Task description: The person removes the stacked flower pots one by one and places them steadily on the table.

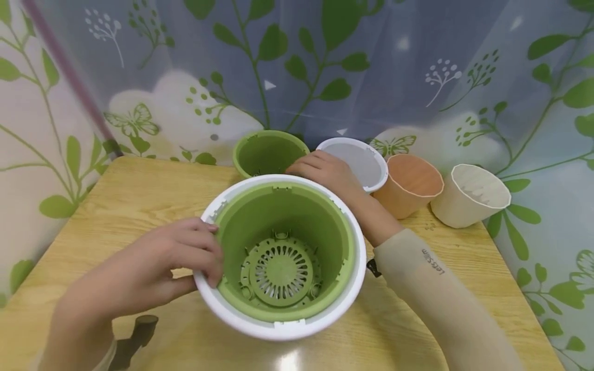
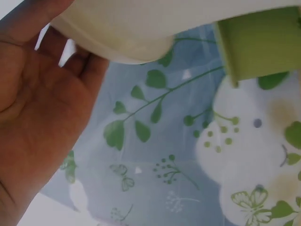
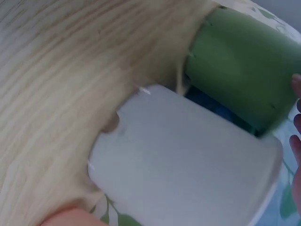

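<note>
In the head view my left hand [image 1: 185,257] grips the near-left rim of a white plant pot [image 1: 210,301], fingers over the edge and thumb outside. A green inner pot [image 1: 283,216] with a slotted base sits inside it. My right hand [image 1: 327,172] reaches past the far rim, its fingertips near the edge of another green pot [image 1: 266,149] at the back. In the right wrist view those fingers [image 3: 296,136] look loosely bent beside that green pot [image 3: 244,66]; contact is unclear. A second white pot [image 1: 357,159] stands beside the right wrist.
An orange pot [image 1: 408,183] and a cream pot [image 1: 473,196] stand to the right along the back of the wooden table [image 1: 158,201]. A leaf-patterned curtain [image 1: 297,62] hangs directly behind the row.
</note>
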### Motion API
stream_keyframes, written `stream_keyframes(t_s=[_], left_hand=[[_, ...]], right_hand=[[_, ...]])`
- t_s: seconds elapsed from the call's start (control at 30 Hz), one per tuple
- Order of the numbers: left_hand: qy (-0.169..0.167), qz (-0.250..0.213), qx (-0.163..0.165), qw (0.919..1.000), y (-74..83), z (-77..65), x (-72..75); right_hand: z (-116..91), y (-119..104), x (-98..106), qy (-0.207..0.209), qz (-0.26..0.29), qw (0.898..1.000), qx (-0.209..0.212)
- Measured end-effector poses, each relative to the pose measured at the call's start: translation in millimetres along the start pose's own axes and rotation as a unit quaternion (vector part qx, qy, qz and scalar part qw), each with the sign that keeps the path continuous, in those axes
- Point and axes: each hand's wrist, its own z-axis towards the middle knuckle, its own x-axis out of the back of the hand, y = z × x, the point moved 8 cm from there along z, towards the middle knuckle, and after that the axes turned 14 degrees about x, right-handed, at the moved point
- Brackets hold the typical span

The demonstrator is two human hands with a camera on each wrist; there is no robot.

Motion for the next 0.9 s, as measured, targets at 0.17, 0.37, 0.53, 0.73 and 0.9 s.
stream_keyframes(t_s=[0.17,0.37,0.53,0.73,0.9], left_hand=[[0.044,0.012,-0.032,0.9984,4.9,-6.3,0.4],[0.067,0.065,-0.032,0.9952,13.2,-5.5,-0.1],[0.059,0.055,-0.034,0.9961,15.5,-4.0,-1.6],[0.066,0.053,-0.053,0.995,16.5,-2.2,-1.2],[0.072,0.048,-0.059,0.9945,17.1,2.4,-3.8]], right_hand=[[-19,-1,39,0.09,-0.009,0.995,-0.034],[-36,-33,86,0.184,0.035,0.982,-0.011],[-29,-82,102,0.16,0.075,0.982,0.069],[-23,-129,99,0.084,0.095,0.981,0.148],[-29,-141,92,0.028,0.111,0.981,0.156]])
